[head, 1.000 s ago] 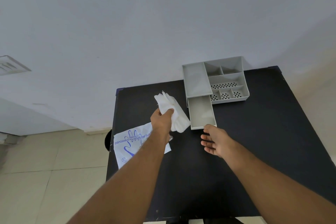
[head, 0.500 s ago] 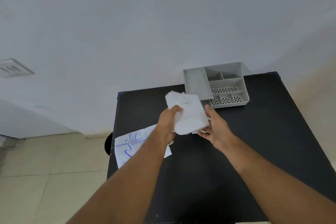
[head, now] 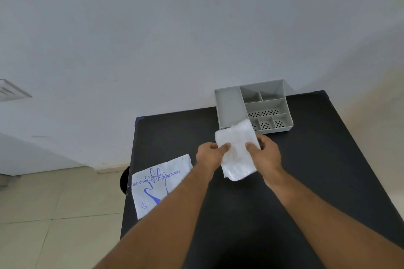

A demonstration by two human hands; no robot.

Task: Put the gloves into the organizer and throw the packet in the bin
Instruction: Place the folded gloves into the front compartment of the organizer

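A folded stack of clear white plastic gloves (head: 237, 150) hangs above the black table (head: 306, 170), just in front of the grey organizer (head: 229, 107). My left hand (head: 211, 156) pinches its left edge and my right hand (head: 265, 153) pinches its right edge. The stack hides the organizer's pulled-out drawer and its front left corner. The white packet (head: 157, 183), printed in blue with a hand outline, lies flat on the table's left edge, beside my left forearm.
The organizer stands at the table's far edge against the white wall, with several open compartments, some perforated. A dark round object (head: 124, 181) shows below the table's left edge over the tiled floor (head: 54, 214).
My left hand carried the gloves right, toward the organizer's drawer. My right hand rose from the table and took hold of the stack's right side; both hands now hold it.
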